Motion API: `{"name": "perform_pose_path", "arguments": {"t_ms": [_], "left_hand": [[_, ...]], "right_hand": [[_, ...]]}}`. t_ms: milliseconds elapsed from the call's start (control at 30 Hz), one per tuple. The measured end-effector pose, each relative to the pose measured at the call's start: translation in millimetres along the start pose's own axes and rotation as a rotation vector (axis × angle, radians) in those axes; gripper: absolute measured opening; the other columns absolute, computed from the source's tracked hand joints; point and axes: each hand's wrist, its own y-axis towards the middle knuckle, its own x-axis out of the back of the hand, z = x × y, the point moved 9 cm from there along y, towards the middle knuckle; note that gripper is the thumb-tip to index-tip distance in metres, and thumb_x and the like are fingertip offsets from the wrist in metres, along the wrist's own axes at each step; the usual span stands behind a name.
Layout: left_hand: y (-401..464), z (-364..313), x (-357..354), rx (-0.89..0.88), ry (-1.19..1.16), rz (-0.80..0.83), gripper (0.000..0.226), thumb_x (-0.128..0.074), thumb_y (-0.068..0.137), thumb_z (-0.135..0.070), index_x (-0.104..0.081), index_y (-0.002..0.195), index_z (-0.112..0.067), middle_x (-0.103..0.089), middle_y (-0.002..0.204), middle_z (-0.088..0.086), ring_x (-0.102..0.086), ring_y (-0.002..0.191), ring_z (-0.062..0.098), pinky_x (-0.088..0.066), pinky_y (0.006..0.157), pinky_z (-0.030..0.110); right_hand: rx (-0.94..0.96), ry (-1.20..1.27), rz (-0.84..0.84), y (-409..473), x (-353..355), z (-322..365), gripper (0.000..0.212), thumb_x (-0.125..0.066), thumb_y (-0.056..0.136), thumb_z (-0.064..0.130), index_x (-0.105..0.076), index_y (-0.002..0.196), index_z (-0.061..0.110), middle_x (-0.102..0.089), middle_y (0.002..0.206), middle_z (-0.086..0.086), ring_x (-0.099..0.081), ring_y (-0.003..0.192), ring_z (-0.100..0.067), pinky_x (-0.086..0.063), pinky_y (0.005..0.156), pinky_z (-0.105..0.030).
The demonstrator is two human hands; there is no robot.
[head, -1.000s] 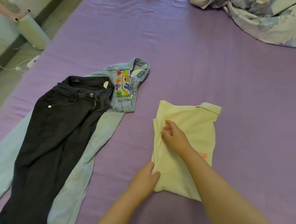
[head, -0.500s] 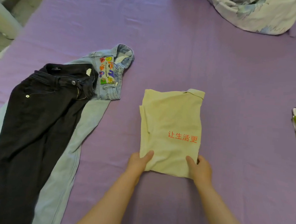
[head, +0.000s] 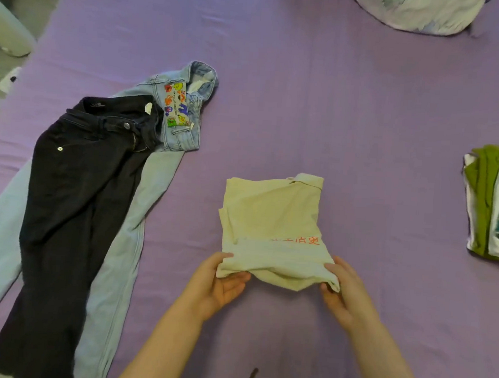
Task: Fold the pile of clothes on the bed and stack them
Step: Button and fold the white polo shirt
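A: Centre of the frame, a little below the middle, that's your pale yellow shirt [head: 270, 216] on the purple bed sheet [head: 335, 106], and you've got its near edge lifted and curled over towards the far end.

B: Your left hand [head: 219, 286] is pinching the lower-left corner, thumb on top of the cloth and fingers curled under it. Closed on the fabric, no doubt there.

A: Same on the other side. Your right hand [head: 344, 291] grips the lower-right corner, thumb over, fingers beneath. The raised hem half covers the orange lettering [head: 303, 239], so only the tops of the characters show.

B: The collar end lies flat, pointing to the top of the frame.

A: Look left now. The black jeans [head: 75, 195] lie spread out, waistband towards the top, legs running off to the lower left. They rest on the light blue jeans [head: 129, 225], whose waistband pokes out above and to the right, with a bright cartoon tag [head: 176, 104] on it.

B: Both pairs well apart from the shirt. At the right edge sits a folded stack [head: 492, 203], green, white and teal stripes showing.

A: Top right, a rumpled floral quilt [head: 417, 12]. Upper left, past the bed's edge, a pale rounded object [head: 6, 30] on the floor; what it is I can't tell.
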Motion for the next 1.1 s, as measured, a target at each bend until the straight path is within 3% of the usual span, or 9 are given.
{"name": "perform_pose_path", "arguments": {"t_ms": [200, 367, 467, 567, 633, 733, 867, 1033, 1100], "left_hand": [[32.7, -77.1, -65.0, -0.06, -0.259, 0.054, 0.03, -0.051, 0.095, -0.027, -0.066, 0.086, -0.002, -0.073, 0.077, 0.015, -0.072, 0.067, 0.027, -0.06, 0.053, 0.034], [71.3, -117.2, -88.4, -0.253, -0.087, 0.066, 0.03, -0.044, 0.1, -0.037, -0.056, 0.1, -0.01, -0.064, 0.106, 0.011, -0.061, 0.105, 0.025, -0.049, 0.089, 0.038], [75.2, -130.6, -86.6, -0.659, 0.595, -0.102, 0.027, -0.045, 0.1, -0.026, -0.053, 0.125, -0.018, -0.053, 0.133, 0.004, -0.053, 0.117, 0.018, -0.042, 0.102, 0.034], [72.2, -111.5, -114.0, -1.114, 1.533, -0.188, 0.045, -0.039, 0.101, -0.026, -0.038, 0.145, -0.022, -0.03, 0.155, 0.005, -0.026, 0.143, 0.026, -0.019, 0.116, 0.039], [78.2, -95.6, -123.4, -1.242, 1.91, -0.261, 0.049, -0.031, 0.099, -0.04, -0.039, 0.145, -0.027, -0.032, 0.154, 0.007, -0.027, 0.142, 0.034, -0.022, 0.113, 0.055], [105.9, -102.9, -115.8, -1.152, 2.072, -0.329, 0.062, -0.02, 0.092, -0.058, -0.034, 0.146, -0.031, -0.028, 0.155, 0.007, -0.023, 0.143, 0.035, -0.016, 0.11, 0.064], [149.0, -114.9, -92.1, -0.991, 2.084, -0.389, 0.07, 0.006, 0.083, -0.074, 0.025, 0.141, -0.041, 0.029, 0.153, -0.008, 0.037, 0.138, 0.021, 0.025, 0.109, 0.055], [139.0, -118.2, -98.6, -0.865, 2.042, -0.389, 0.072, -0.011, 0.089, -0.071, 0.017, 0.147, -0.039, 0.023, 0.158, -0.003, 0.033, 0.14, 0.021, 0.021, 0.109, 0.055], [124.1, -123.2, -91.9, -0.814, 1.914, -0.494, 0.076, -0.026, 0.089, -0.07, 0.004, 0.151, -0.037, 0.018, 0.16, 0.003, 0.022, 0.145, 0.026, 0.01, 0.113, 0.055]], "right_hand": [[-0.132, 0.537, 0.032, 39.4, -64.7, 57.6, 0.015, -0.041, 0.095, -0.006, -0.056, 0.094, -0.01, -0.068, 0.074, -0.023, -0.07, 0.058, -0.025, -0.058, 0.054, -0.028], [0.121, 0.099, -0.107, 84.8, -80.1, 89.7, 0.041, -0.051, 0.096, 0.006, -0.042, 0.135, 0.007, -0.058, 0.12, -0.015, -0.062, 0.092, -0.019, -0.049, 0.08, -0.016], [0.522, -0.662, -0.185, 79.8, -97.5, 108.1, 0.054, -0.05, 0.091, 0.007, -0.036, 0.142, 0.018, -0.055, 0.128, -0.006, -0.056, 0.104, -0.019, -0.042, 0.079, -0.009], [0.98, -1.583, -0.134, 76.9, -142.4, 87.2, 0.055, -0.049, 0.095, 0.025, -0.032, 0.147, 0.024, -0.028, 0.154, -0.009, -0.021, 0.143, -0.032, -0.022, 0.112, -0.04], [1.004, -1.876, -0.059, 96.3, -151.0, 65.0, 0.054, -0.035, 0.099, 0.044, -0.019, 0.15, 0.034, -0.002, 0.16, -0.006, 0.01, 0.146, -0.032, 0.004, 0.114, -0.054], [0.91, -2.021, -0.07, 137.1, -131.0, 59.6, 0.059, -0.011, 0.092, 0.061, 0.016, 0.142, 0.046, 0.032, 0.15, 0.002, 0.038, 0.134, -0.026, 0.014, 0.109, -0.06], [0.734, -1.958, -0.123, 169.4, -104.9, 53.7, 0.056, 0.009, 0.081, 0.068, 0.039, 0.126, 0.055, 0.043, 0.143, 0.004, 0.049, 0.128, -0.017, 0.01, 0.111, -0.06], [0.94, -2.092, -0.128, 151.6, -149.3, 85.4, 0.062, -0.02, 0.094, 0.062, -0.017, 0.15, 0.036, 0.0, 0.16, -0.014, 0.01, 0.146, -0.031, 0.019, 0.107, -0.06], [1.012, -2.168, -0.022, 148.1, -174.1, 97.6, 0.064, -0.031, 0.095, 0.058, -0.017, 0.15, 0.029, -0.002, 0.16, -0.013, 0.004, 0.147, -0.029, 0.011, 0.112, -0.058]]}}
